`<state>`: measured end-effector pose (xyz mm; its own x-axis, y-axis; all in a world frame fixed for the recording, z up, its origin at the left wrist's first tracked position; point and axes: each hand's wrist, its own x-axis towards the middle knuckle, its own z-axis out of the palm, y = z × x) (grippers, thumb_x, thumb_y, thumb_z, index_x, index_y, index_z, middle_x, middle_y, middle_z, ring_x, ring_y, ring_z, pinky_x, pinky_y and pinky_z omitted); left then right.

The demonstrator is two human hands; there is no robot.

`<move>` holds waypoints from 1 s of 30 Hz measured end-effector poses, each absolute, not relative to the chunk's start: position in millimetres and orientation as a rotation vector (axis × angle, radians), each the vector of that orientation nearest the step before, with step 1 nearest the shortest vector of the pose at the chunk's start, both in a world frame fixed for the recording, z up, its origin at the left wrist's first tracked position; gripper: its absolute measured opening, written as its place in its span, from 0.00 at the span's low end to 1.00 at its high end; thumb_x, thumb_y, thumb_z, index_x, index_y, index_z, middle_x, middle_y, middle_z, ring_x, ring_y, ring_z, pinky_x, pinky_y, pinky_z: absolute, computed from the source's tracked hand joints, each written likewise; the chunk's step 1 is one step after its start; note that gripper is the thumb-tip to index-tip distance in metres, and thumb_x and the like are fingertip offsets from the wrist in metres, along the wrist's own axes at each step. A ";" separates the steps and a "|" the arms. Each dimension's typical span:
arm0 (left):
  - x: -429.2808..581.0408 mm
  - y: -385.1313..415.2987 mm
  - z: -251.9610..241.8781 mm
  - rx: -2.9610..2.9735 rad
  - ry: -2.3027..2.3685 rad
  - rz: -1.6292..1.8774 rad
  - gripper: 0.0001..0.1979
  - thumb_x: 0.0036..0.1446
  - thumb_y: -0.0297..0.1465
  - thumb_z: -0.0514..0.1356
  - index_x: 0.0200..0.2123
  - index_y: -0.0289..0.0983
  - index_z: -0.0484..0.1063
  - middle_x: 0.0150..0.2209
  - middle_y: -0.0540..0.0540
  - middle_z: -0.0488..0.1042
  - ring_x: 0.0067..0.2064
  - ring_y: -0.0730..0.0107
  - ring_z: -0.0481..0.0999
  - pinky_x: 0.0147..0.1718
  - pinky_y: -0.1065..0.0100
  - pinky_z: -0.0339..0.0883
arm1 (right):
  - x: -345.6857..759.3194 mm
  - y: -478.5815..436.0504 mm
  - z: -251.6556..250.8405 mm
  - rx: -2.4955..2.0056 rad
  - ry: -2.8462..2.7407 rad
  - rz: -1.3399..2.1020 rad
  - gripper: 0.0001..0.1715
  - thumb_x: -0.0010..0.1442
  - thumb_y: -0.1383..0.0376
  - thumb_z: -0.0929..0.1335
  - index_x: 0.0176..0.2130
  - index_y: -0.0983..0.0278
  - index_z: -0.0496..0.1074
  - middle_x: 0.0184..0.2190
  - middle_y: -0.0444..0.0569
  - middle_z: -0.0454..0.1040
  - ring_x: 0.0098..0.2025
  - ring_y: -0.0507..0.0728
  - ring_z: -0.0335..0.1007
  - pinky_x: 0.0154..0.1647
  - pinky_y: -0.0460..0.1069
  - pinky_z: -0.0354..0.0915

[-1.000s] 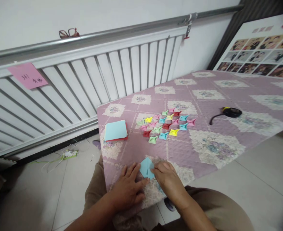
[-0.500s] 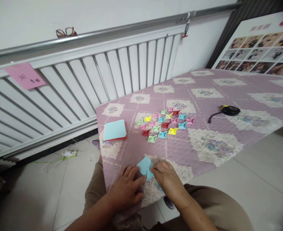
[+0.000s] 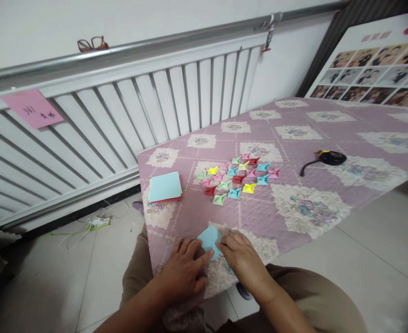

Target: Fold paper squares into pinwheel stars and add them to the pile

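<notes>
A light blue folded paper (image 3: 211, 236), roughly diamond-shaped with creases showing, lies flat near the table's front edge. My left hand (image 3: 183, 268) rests at its left side, fingers spread, with a fingertip on the paper's lower part. At the right edge, my right hand (image 3: 240, 254) has its thumb and fingers closed together on the paper. Further back stand several small folded paper shapes (image 3: 238, 179) in red, pink, yellow, green and blue, set in slanting rows. To their left is a stack of coloured paper (image 3: 165, 186) with a blue sheet on top.
A patterned purple cloth covers the table (image 3: 193, 215). A black tape measure or similar device (image 3: 332, 158) with a strap lies to the right. Behind the table runs a white radiator (image 3: 176, 101), with glasses (image 3: 93, 44) on the pipe above. A photo board (image 3: 374, 69) leans at back right.
Both hands stay at the blue paper in nearly the same place. The left index fingertip has shifted very slightly upward on the paper. The view has moved a little.
</notes>
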<state>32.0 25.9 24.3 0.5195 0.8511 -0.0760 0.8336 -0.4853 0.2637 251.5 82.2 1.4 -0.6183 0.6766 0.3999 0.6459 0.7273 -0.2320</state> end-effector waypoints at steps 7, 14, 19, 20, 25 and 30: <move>33.6 27.7 25.3 2.499 1.415 0.068 0.34 0.56 0.46 0.57 0.64 0.53 0.49 0.61 0.42 0.54 0.61 0.49 0.52 0.59 0.42 0.41 | 252.6 83.5 -4.3 -0.993 -2.447 0.119 0.08 0.60 0.69 0.68 0.41 0.62 0.73 0.35 0.45 0.71 0.40 0.57 0.62 0.46 0.53 0.57; 33.2 26.4 23.5 2.506 1.417 0.095 0.32 0.57 0.46 0.57 0.63 0.53 0.52 0.61 0.42 0.53 0.61 0.47 0.51 0.59 0.41 0.41 | 252.0 82.0 0.4 -1.021 -2.446 0.132 0.07 0.61 0.69 0.67 0.40 0.61 0.73 0.34 0.45 0.71 0.40 0.56 0.63 0.46 0.52 0.58; 33.2 26.2 23.7 2.514 1.421 0.115 0.32 0.56 0.45 0.58 0.63 0.53 0.54 0.61 0.42 0.53 0.61 0.48 0.52 0.59 0.41 0.41 | 253.6 79.9 1.0 -1.027 -2.400 0.152 0.09 0.62 0.70 0.65 0.40 0.60 0.74 0.35 0.45 0.73 0.40 0.56 0.64 0.46 0.52 0.59; 33.1 26.2 23.6 2.514 1.420 0.120 0.31 0.56 0.45 0.58 0.63 0.53 0.54 0.61 0.42 0.53 0.61 0.48 0.52 0.59 0.41 0.41 | 254.2 79.3 0.3 -1.023 -2.383 0.163 0.10 0.62 0.70 0.65 0.40 0.60 0.74 0.35 0.45 0.73 0.40 0.56 0.65 0.46 0.52 0.60; 32.8 26.2 22.2 2.508 1.416 0.142 0.30 0.56 0.44 0.58 0.62 0.55 0.56 0.61 0.43 0.53 0.61 0.48 0.52 0.59 0.41 0.41 | 258.4 76.7 -3.8 -0.987 -2.304 0.215 0.13 0.61 0.73 0.63 0.42 0.61 0.74 0.38 0.48 0.74 0.42 0.57 0.66 0.45 0.53 0.61; 33.3 26.0 20.7 2.500 1.417 0.157 0.30 0.56 0.44 0.59 0.61 0.55 0.56 0.61 0.43 0.53 0.61 0.48 0.52 0.58 0.41 0.42 | 261.0 76.7 -3.9 -0.966 -2.257 0.241 0.15 0.60 0.74 0.62 0.41 0.62 0.73 0.38 0.50 0.74 0.41 0.57 0.67 0.44 0.54 0.64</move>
